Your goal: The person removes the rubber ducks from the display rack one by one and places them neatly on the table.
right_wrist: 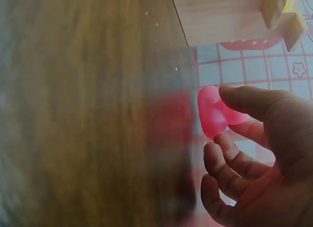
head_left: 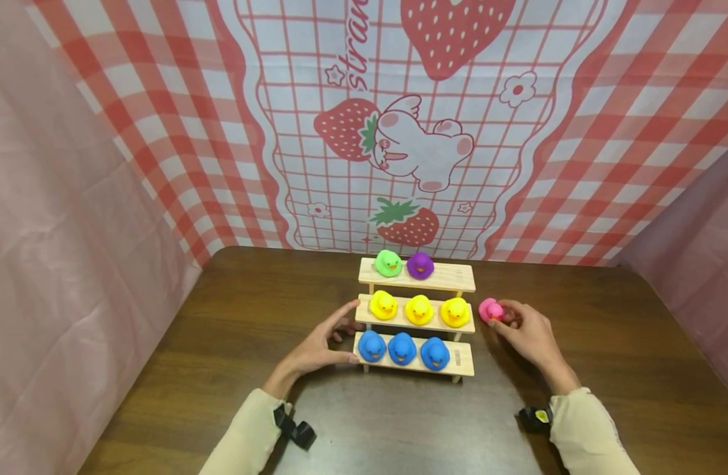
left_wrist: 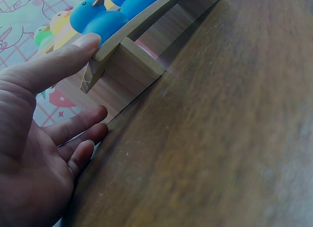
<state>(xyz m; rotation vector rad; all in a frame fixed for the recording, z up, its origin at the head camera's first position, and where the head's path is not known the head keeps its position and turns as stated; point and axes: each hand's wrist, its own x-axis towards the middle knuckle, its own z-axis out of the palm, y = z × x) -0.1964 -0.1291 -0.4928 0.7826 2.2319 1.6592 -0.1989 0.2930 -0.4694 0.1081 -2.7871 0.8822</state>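
Observation:
A pink rubber duck [head_left: 488, 309] is pinched between the thumb and fingers of my right hand [head_left: 529, 333], just right of the wooden three-tier stand [head_left: 461, 360]. My left hand [head_left: 316, 344] touches the stand's left end. Its thumb [left_wrist: 58, 63] lies against the lowest tier, while the other fingers spread beside the legs. On the top tier sit a green duck [head_left: 388, 264] and a purple duck [head_left: 421, 266]. Three yellow ducks [head_left: 419, 310] occupy the middle tier, and three blue ducks [head_left: 402, 349] stand along the lowest tier.
The stand rests on a brown wooden table [head_left: 233, 316]. Behind it hangs a red-and-white checked cloth [head_left: 245, 198] with strawberry prints. Pink curtains [head_left: 91, 231] hang at both sides. Black camera straps [head_left: 295, 427] circle the wrists.

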